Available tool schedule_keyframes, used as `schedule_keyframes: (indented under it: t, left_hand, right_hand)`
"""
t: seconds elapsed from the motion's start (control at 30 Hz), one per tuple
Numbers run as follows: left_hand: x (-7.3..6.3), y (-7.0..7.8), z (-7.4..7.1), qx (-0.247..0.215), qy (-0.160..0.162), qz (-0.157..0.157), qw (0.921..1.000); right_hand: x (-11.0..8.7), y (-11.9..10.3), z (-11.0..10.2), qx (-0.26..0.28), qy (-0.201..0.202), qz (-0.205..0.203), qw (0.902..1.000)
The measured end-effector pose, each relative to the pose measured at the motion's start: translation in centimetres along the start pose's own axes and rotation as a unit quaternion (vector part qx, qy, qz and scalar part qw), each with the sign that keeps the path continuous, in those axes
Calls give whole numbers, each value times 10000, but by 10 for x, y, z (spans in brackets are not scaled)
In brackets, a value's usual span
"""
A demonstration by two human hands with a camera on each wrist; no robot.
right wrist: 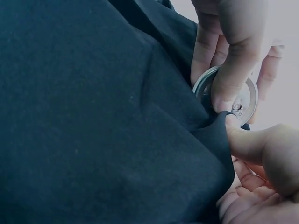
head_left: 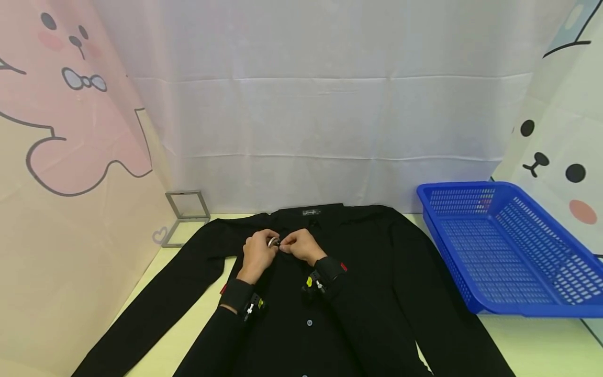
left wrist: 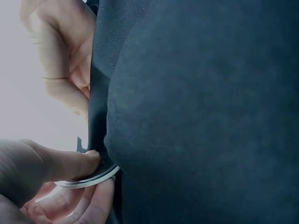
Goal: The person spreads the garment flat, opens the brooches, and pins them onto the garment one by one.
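Note:
A black long-sleeved button shirt (head_left: 367, 262) lies spread with its collar at the far side. My left hand (head_left: 258, 255) holds a round, silver-rimmed pin badge (head_left: 272, 241) at the upper front of the shirt. In the left wrist view, the thumb presses on the badge (left wrist: 88, 181), with the other fingers beneath it. My right hand (head_left: 302, 246) pinches a fold of shirt cloth right beside the badge, its thumb at the rim in the right wrist view. A small metal fitting shows inside the rim of the badge (right wrist: 254, 95); cloth and fingers hide the rest.
To the right stands a blue perforated plastic basket (head_left: 452, 262). A grey hinged frame (head_left: 179, 245) stands at the back left, near the wall. Pale curtains (head_left: 306, 115) close off the back and sides of the pale yellow table (head_left: 532, 340).

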State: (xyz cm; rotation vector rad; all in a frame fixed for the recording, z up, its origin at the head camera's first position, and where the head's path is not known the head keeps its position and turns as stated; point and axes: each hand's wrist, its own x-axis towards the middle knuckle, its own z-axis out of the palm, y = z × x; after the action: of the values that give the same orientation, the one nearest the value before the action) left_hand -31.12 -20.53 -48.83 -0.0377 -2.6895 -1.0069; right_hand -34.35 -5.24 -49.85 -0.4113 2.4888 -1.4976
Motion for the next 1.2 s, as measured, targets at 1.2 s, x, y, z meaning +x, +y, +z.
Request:
schedule_keyframes:
  t: [1.2]
  left_hand:
    - [3,-4,-2,-212,-406,120,9989]
  right_hand:
    - [-3,-3,4,-106,215,-10,9997]
